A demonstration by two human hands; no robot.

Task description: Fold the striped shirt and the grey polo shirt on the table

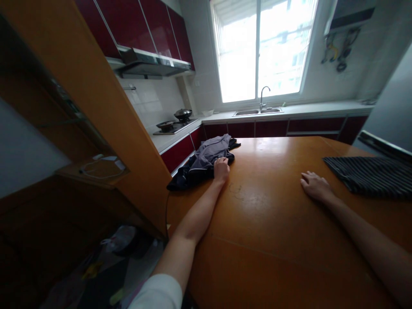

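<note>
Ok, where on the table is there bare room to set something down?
The widest bare patch of the wooden table lies between the left hand and the right hand, from the far edge back between the forearms. It's crowded at the far left, with heaped clothes, and at the right, with a striped cloth.

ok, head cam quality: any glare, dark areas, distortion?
Head view: the large white-framed glass window is mostly blown out; head view: glare pales the far part of the glossy orange-brown wooden table; head view: the crumpled grey-and-black cloth pile loses fold detail in its black parts; head view: the tall brown wooden panel leans, likely wide-angle stretch.
</note>
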